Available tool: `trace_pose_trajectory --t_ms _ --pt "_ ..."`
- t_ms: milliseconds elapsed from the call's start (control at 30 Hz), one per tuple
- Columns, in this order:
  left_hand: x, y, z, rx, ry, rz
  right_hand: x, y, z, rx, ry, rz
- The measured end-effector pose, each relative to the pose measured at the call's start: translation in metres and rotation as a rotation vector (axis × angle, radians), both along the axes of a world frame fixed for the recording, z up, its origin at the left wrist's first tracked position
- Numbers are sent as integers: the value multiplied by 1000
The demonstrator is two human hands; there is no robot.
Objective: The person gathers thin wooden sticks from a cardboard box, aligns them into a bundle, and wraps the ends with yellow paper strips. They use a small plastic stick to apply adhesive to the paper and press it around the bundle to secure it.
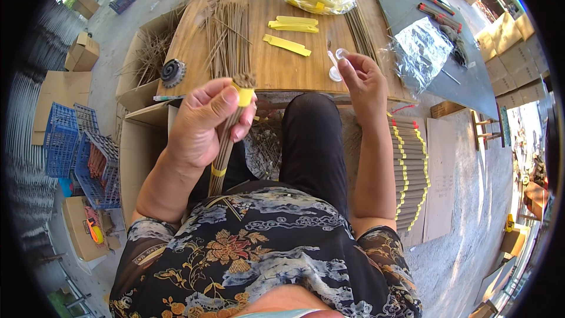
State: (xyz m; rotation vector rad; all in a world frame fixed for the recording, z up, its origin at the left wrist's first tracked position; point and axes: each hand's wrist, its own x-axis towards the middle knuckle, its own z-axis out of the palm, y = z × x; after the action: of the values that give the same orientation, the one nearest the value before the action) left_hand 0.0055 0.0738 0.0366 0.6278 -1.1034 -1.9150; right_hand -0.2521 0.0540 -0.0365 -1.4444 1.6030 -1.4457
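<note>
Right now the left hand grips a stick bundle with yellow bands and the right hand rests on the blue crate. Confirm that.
Not quite. The head view shows the right hand at the table edge by a small white spoon, not on the blue crate, which sits on the floor at the far left. The left hand does grip the stick bundle.

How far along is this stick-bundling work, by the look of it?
Done, it seems: a row of banded bundles lies stacked at the person's right. In hand: the left hand grips a stick bundle with yellow bands, while the right hand rests at the table edge by a small white spoon. Left: loose sticks and unused yellow strips lie on the table.
</note>
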Motion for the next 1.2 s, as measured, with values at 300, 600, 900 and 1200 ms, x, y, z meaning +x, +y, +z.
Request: trace_pose_trajectory --t_ms 300,600,900,1200 --pt "-18 -16 -4 -44 3 45 -22 -23 -79 384 453 -267" --pt "-10 -27 -6 2 123 54 14 22 1 20 -656 257" --pt "6 -19 7 -84 234 53 66 56 31 -64 -782 643" --pt "20 -7 15 -44 342 41 90 61 41 -110 -681 646"
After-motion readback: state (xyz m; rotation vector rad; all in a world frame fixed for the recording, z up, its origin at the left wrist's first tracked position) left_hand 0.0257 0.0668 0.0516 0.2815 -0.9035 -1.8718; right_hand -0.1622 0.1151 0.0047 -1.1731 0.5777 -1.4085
